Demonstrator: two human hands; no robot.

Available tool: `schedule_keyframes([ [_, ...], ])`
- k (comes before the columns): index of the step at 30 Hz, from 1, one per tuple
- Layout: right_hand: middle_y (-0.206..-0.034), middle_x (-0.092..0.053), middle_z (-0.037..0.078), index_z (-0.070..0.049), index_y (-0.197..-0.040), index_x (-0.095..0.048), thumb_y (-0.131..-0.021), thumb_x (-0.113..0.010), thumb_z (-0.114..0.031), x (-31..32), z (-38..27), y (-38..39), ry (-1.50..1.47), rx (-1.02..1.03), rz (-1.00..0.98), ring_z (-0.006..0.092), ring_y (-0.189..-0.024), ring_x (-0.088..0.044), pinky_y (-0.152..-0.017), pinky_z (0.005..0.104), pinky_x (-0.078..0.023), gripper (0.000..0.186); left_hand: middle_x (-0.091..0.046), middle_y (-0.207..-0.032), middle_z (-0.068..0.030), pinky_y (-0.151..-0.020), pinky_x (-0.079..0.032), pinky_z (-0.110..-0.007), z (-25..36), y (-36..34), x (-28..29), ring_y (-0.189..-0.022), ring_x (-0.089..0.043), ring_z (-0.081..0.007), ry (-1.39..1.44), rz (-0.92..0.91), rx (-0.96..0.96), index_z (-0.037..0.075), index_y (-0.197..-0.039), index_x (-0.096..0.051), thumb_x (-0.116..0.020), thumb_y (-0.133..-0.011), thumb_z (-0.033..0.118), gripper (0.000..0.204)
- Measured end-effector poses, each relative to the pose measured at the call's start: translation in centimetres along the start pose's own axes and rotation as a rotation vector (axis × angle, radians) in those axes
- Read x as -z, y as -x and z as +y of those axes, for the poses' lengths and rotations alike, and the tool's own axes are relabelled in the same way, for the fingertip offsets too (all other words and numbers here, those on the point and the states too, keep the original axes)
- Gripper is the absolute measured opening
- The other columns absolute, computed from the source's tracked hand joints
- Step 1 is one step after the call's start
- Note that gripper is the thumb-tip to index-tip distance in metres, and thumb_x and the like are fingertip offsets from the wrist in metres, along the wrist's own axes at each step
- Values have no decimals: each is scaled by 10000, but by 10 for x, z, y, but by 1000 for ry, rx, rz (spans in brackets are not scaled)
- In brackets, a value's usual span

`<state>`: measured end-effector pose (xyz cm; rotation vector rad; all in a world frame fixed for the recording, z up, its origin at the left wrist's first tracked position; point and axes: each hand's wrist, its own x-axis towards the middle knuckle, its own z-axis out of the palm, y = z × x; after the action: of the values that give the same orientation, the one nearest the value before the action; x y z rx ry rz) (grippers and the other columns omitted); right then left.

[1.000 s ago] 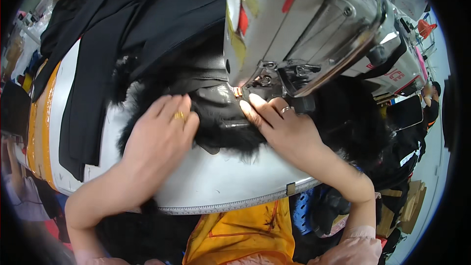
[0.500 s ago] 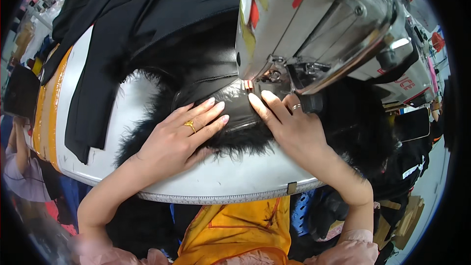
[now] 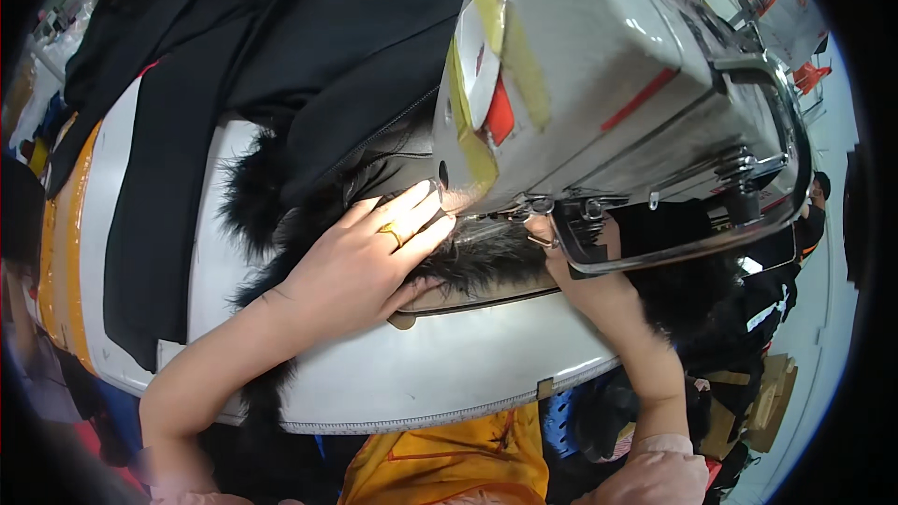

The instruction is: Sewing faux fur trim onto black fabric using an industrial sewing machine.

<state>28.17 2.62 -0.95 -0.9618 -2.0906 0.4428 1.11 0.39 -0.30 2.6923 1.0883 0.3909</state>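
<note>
My left hand (image 3: 369, 262), with a yellow ring, lies with fingers stretched out on a black garment piece with fur trim (image 3: 496, 260), beside the sewing machine head (image 3: 599, 75). Its fingertips reach close to the lit spot under the head. My right hand (image 3: 589, 276) is on the right of the fur, by the machine's lower end. A metal bar and machine parts hide most of its fingers, and any grip there is hidden. A tan layer with a dark edge (image 3: 491, 303) shows below the fur, near the left thumb.
Black cloth (image 3: 346, 14) is heaped across the far side, with a long black strip (image 3: 159, 224) hanging to the left. The white table (image 3: 374, 379) has a measuring tape (image 3: 421, 420) along its near edge. Cardboard (image 3: 772, 402) stands at the lower right.
The view has shifted, and the machine head now covers more of my right hand. The smooth black panel between my hands gives way to fur with a tan layer below it.
</note>
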Motion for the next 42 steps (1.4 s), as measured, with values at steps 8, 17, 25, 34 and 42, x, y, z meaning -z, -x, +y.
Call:
schedule_keyframes([
  [8,-733,-571,86,-66,-870,-616,-797,-633,-3,-8,3,-5,151,-175,-35,264,-648,-578,-561,357,-453,97,-473,-1380,-175,-1047,-344,-421,0,-2,5,-1314,-407,-309,43,-1,-17,24,-1292,-514,-602,-886,298,497],
  [17,-881,-597,57,-125,-1050,-659,-786,-612,-39,-4,11,-3,669,250,-206,258,-862,-606,-726,377,-488,282,-450,-1379,-188,-1059,-339,-435,-2,0,7,-1303,-409,-336,72,10,-53,25,-1248,-517,-642,-853,251,471],
  [25,-975,-682,22,-141,-1009,-709,-856,-639,-126,12,22,-21,480,-58,-518,216,-901,-645,-832,322,-488,169,-538,-1266,-121,-907,-478,-389,-21,5,4,-1140,-548,-285,83,107,-190,68,-1062,-575,-658,-759,103,316],
  [34,-1224,-542,-21,-196,-1274,-559,-723,-575,-31,9,-30,-9,641,285,-560,193,-1119,-542,-958,353,-433,576,-605,-1168,-77,-857,-478,-331,-25,6,9,-1102,-575,-211,-273,103,-512,65,-1027,-578,-554,-814,130,224],
  [42,-1012,-612,28,-114,-1005,-716,-758,-687,-25,10,0,-28,-139,84,-572,181,-970,-578,-916,332,-428,264,-575,-1194,-97,-933,-455,-385,-35,4,42,-1148,-532,-257,261,-66,-335,18,-1092,-625,-664,-688,77,409],
])
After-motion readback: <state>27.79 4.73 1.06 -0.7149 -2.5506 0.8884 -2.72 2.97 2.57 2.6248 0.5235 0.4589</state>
